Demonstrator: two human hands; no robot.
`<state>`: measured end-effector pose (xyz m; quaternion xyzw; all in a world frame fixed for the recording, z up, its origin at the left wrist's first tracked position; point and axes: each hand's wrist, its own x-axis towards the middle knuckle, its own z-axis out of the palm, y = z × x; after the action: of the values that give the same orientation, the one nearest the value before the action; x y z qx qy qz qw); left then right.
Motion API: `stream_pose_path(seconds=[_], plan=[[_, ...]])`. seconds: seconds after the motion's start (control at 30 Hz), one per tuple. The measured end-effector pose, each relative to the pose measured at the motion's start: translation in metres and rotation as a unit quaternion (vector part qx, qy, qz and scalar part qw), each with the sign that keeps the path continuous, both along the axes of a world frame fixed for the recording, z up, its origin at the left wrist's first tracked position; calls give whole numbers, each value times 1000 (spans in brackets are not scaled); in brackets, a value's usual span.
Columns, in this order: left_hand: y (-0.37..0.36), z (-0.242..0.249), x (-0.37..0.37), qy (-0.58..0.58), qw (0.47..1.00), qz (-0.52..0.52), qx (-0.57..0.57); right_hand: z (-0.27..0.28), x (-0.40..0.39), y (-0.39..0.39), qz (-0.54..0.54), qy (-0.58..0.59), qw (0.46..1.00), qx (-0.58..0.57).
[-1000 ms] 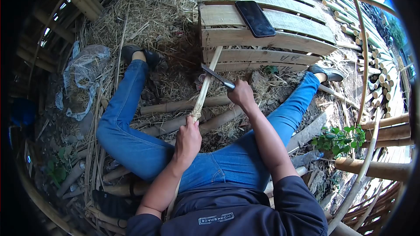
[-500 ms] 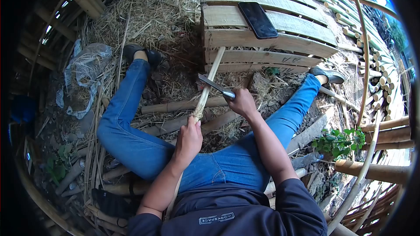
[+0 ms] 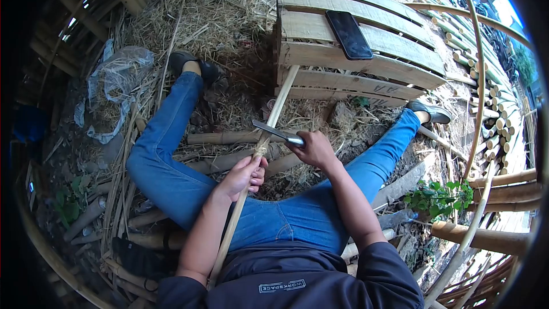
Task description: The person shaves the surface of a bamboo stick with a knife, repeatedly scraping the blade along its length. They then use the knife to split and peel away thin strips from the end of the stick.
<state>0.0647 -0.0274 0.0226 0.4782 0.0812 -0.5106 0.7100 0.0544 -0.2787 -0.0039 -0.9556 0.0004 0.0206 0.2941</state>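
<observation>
A pale bamboo strip (image 3: pixel 279 105) runs from the front of the wooden crate down between my legs and under my left forearm. My left hand (image 3: pixel 244 176) is closed around it just below a knobbly node. In my right hand (image 3: pixel 313 148) is the handle of a knife (image 3: pixel 273 131). Its blade lies across the strip, a little above the node and my left fingers. Whether the edge cuts into the strip cannot be made out.
The slatted wooden crate (image 3: pixel 366 59) stands ahead with a phone (image 3: pixel 349 35) lying on top. Straw (image 3: pixel 211 11) and a crumpled plastic bag (image 3: pixel 117 88) are at the left. Cut bamboo poles (image 3: pixel 496 120) are stacked at the right, near a leafy plant (image 3: pixel 440 199).
The knife has come down the strip toward my left hand. My left hand has turned, showing its curled fingers. The view has shifted slightly.
</observation>
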Motion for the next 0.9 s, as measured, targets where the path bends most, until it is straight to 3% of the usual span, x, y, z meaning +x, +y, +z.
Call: stream_pose_path(seconds=[0.1,0.2,0.4,0.7,0.87,0.9], plan=[[6,-10,5,11,998,-39,-42,-2,0,1,-7,-6,1000,4],[2,-7,3,2,999,-40,4,-1,-2,7,-17,-28,999,-6],[-10,5,-8,-127,986,-21,110,-11,-2,17,-46,-35,997,-53],[-12,-42,-5,-374,894,-7,245,-27,21,1,-86,-53,992,-69],[-12,-47,-3,-395,884,-9,250,-34,26,-3,-97,-73,988,-96],[-12,-47,-4,-390,887,-10,246,-35,28,-7,-146,-75,982,-91]])
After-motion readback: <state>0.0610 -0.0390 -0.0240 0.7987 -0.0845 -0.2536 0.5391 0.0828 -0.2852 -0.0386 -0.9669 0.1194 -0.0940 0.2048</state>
